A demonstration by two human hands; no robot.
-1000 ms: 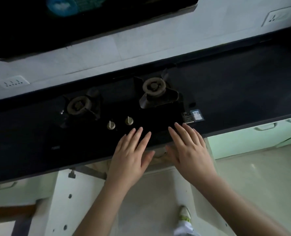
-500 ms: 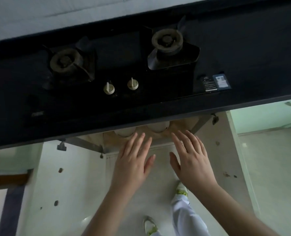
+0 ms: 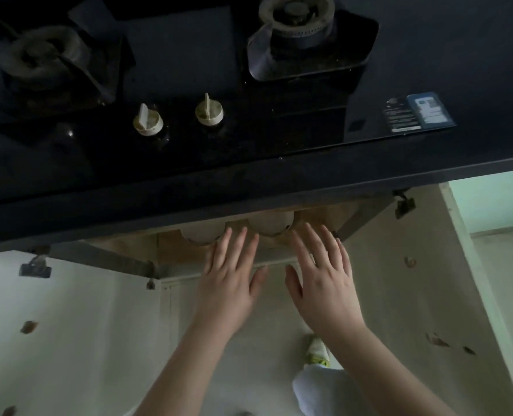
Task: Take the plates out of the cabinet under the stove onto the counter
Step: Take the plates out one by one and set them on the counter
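Under the dark counter [image 3: 279,181] the cabinet stands open, with a wooden shelf [image 3: 129,247] inside. Two pale round plates peek out below the counter edge: one [image 3: 202,234] on the left and one [image 3: 271,223] just right of it, both mostly hidden. My left hand [image 3: 231,280] is open, fingers spread, with its fingertips just below the left plate. My right hand [image 3: 324,280] is open too, fingers reaching toward the shelf right of the second plate. Neither hand holds anything.
A black two-burner stove [image 3: 189,55] with two knobs [image 3: 148,121] [image 3: 209,111] is set into the counter. Both white cabinet doors [image 3: 69,325] [image 3: 414,280] are swung wide, hinges showing. My shoe [image 3: 316,351] and trouser leg are on the floor below.
My view has dropped and closed in on the cabinet. Both hands moved from over the stove front down below the counter edge, toward the plates on the shelf.
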